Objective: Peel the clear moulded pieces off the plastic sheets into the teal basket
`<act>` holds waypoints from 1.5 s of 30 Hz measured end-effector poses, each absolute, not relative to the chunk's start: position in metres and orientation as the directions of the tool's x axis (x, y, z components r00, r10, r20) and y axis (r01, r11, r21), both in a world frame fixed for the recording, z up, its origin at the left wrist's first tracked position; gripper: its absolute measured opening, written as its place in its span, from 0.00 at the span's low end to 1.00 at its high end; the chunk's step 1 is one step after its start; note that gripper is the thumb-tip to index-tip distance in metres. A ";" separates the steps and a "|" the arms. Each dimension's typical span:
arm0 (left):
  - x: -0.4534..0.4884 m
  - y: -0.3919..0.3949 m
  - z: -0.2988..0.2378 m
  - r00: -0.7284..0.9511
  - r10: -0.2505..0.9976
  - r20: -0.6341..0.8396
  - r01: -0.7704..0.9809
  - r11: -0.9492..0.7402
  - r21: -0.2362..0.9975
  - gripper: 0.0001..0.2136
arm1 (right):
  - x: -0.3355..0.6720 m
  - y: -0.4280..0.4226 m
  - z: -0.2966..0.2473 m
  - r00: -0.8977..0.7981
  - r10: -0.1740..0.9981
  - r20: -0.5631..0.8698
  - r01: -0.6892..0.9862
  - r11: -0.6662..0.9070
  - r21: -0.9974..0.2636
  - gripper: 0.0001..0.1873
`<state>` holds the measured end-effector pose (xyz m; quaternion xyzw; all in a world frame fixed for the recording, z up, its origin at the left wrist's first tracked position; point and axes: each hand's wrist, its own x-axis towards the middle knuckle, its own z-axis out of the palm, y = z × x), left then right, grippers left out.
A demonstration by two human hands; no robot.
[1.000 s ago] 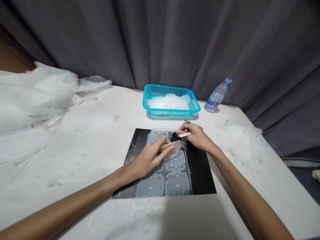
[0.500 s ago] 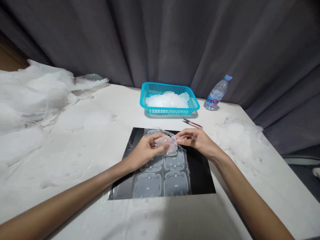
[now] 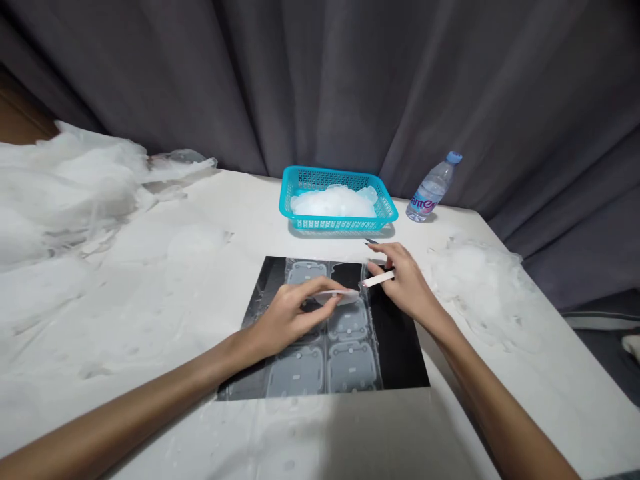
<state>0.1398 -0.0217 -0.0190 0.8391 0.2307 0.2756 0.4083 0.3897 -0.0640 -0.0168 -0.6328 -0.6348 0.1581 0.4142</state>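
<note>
My left hand (image 3: 295, 310) is closed, pinching a thin translucent plastic piece (image 3: 345, 293) between thumb and fingers, turned nearly edge-on. My right hand (image 3: 403, 277) holds a slim white stick-like tool (image 3: 377, 279) with a dark part against the palm; its exact kind is unclear. The right index finger reaches the thread snips (image 3: 371, 241); only the dark blade tips show, the rest hidden by the hand. Below both hands lies a clear sheet of rounded-square plastic pieces (image 3: 297, 373) on a black board (image 3: 400, 360). One upper-right spot in the sheet shows bare black.
Behind the board stands a turquoise basket (image 3: 340, 219) holding a heap of translucent pieces. A water bottle (image 3: 427, 193) is to its right. Plastic scraps (image 3: 475, 287) lie at right, and a large pile of plastic sheets (image 3: 75, 180) covers the left. A dark curtain (image 3: 340, 80) hangs behind.
My right hand has drawn away from the plastic piece and moved over the thread snips, the white tool now showing. My left hand has tilted the piece edge-on.
</note>
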 end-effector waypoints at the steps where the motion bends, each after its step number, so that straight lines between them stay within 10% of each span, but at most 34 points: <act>1: 0.140 -0.021 -0.018 0.737 0.622 0.265 0.160 -0.541 0.826 0.10 | 0.390 -0.069 -0.010 0.116 0.927 0.357 0.670 0.192 -0.717 0.17; 10: 0.137 -0.022 -0.021 0.719 0.645 0.260 0.162 -0.519 0.840 0.09 | 0.367 -0.101 0.000 -0.169 0.869 0.465 0.534 0.477 -0.698 0.09; 34: 0.142 -0.024 -0.019 0.674 0.663 0.327 0.142 -0.550 0.823 0.05 | 0.372 -0.098 -0.005 -0.158 0.886 0.436 0.488 0.454 -0.745 0.01; 39: 0.144 -0.022 -0.021 0.608 0.728 0.318 0.091 -0.462 0.882 0.05 | 0.372 -0.099 -0.012 -0.149 0.945 0.292 0.578 0.323 -0.749 0.18; 45: 0.146 -0.018 -0.026 0.589 0.757 0.284 -0.029 -0.331 0.943 0.12 | 0.372 -0.097 -0.010 -0.122 0.919 0.376 0.576 0.374 -0.727 0.02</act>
